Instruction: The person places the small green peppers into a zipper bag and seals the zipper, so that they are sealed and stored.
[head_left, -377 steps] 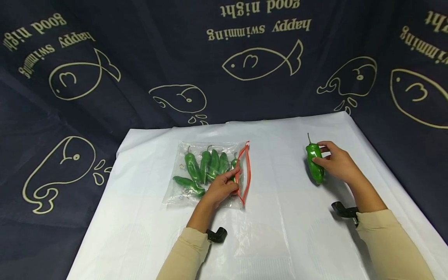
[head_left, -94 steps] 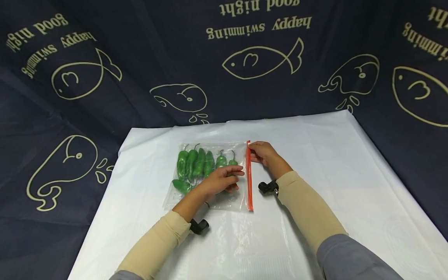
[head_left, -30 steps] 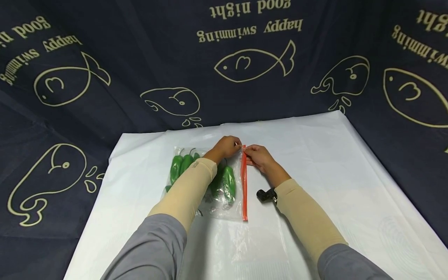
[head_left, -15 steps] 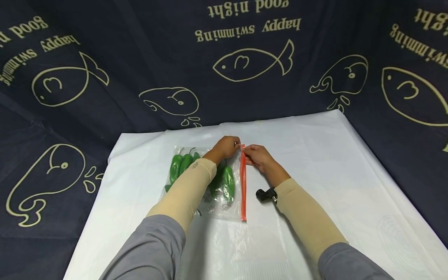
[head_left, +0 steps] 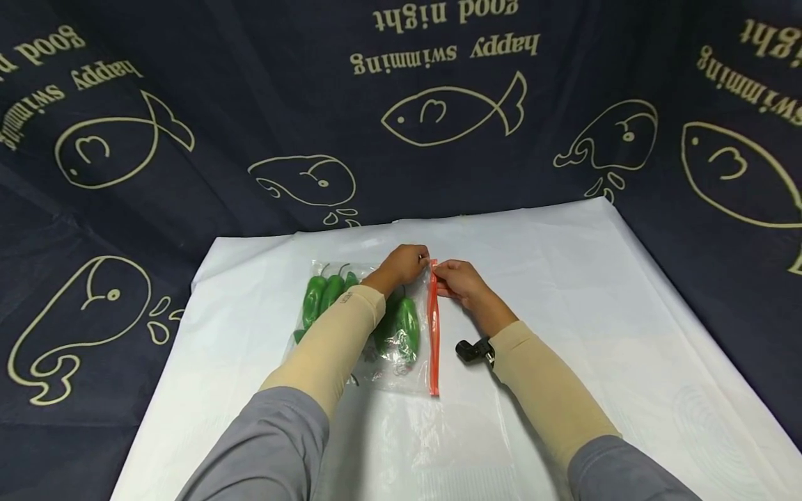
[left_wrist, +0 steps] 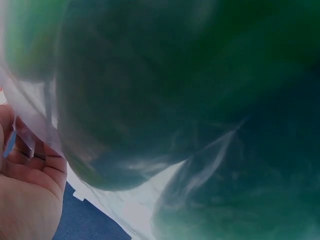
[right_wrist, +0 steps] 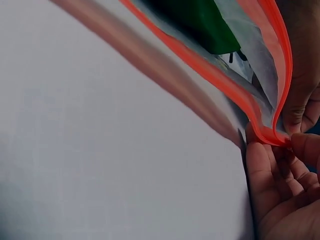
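Note:
A clear zip bag (head_left: 416, 379) with a red zip strip (head_left: 434, 341) lies flat, its mouth towards the right. Several green chili peppers (head_left: 408, 327) are inside; my left forearm hides some. At the far corner of the mouth, my left hand (head_left: 404, 264) pinches the bag film just beside the strip. My right hand (head_left: 464, 282) pinches the strip's far end between thumb and fingers. In the right wrist view, the two red edges (right_wrist: 200, 72) stand apart along the mouth and meet at my right fingertips. Peppers (left_wrist: 125, 100) fill most of the left wrist view.
A white cloth (head_left: 564, 278) covers the table. Behind and beside it hangs a dark blue curtain (head_left: 351, 104) with fish and whale drawings. A black wrist camera (head_left: 474, 350) sits below my right wrist.
The pepper my right hand held earlier is gone from the right side. My left hand has moved from over the bag to its far corner, joining my right. Little differs over the last second.

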The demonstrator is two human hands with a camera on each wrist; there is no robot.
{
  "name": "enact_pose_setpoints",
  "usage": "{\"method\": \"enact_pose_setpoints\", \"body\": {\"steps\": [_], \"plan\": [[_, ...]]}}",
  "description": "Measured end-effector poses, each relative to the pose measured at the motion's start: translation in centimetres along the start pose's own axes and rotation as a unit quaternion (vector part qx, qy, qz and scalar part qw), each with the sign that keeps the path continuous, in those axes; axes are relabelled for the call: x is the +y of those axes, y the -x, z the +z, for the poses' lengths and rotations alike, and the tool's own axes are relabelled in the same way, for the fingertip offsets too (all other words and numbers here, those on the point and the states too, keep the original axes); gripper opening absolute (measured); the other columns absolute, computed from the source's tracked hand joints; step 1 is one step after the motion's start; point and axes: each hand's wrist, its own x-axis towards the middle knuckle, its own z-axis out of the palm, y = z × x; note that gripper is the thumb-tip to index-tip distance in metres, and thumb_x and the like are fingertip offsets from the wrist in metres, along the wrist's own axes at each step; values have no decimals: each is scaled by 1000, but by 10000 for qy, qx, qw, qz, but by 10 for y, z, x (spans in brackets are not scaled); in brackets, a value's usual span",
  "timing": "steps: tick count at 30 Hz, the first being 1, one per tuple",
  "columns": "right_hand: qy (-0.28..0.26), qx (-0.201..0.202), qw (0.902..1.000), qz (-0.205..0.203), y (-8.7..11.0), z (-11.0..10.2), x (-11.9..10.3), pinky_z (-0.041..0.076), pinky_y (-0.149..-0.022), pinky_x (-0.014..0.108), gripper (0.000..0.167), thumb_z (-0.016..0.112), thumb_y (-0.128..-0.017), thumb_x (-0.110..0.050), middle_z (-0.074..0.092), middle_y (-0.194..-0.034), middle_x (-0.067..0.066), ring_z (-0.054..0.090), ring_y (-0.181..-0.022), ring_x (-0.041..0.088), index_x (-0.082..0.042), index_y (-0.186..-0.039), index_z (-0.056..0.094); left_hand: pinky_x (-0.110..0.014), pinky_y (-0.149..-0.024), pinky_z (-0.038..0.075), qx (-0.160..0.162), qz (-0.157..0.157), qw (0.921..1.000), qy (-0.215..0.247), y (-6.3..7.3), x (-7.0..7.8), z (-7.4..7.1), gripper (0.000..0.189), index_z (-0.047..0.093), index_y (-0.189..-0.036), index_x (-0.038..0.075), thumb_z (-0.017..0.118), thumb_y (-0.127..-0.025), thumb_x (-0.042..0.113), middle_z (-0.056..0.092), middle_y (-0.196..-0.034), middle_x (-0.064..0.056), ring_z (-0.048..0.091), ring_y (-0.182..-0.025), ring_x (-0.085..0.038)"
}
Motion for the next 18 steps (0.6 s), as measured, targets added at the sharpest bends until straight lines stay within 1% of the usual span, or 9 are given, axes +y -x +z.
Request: {"method": "enact_pose_setpoints", "body": {"steps": [4,8,11,15,18], "plan": [[155,44,9999,-37,1,1,-1,56,-60,24,21,54,-102,-15,64,-73,2,63,-61,8,5,-107,61,-36,-89,47,11,23,10000,94,2,0,0,21,66,-109,8,49,-104,21,69,-106,-7,61,-98,-21],[240,34,9997,-74,2,3,-2,56,-59,23,20,53,-102,-14,62,-72,1,61,-60,7,4,-105,61,-35,-85,47,13,28,9999,135,3,-1,0,21,65,-108,9,48,-105,22,68,-102,-6,59,-90,-20],[295,35,9995,-98,3,4,-3,55,-58,23,20,53,-102,-14,60,-72,1,60,-60,8,4,-104,61,-34,-83,47,5,14,9999,132,3,-2,0,21,64,-108,9,48,-105,22,68,-100,-6,58,-88,-20],[370,71,9991,-188,5,5,-2,55,-58,23,21,53,-102,-15,60,-73,1,59,-61,9,4,-103,62,-34,-83,46,13,-27,9999,161,4,-2,1,21,64,-108,10,47,-105,22,67,-100,-6,57,-88,-19],[416,53,9988,-266,6,5,-2,55,-57,23,20,53,-102,-14,59,-71,2,59,-61,9,4,-100,62,-33,-83,46,12,-34,9999,154,4,-2,0,21,64,-107,10,47,-105,22,67,-100,-5,57,-89,-18]]}}
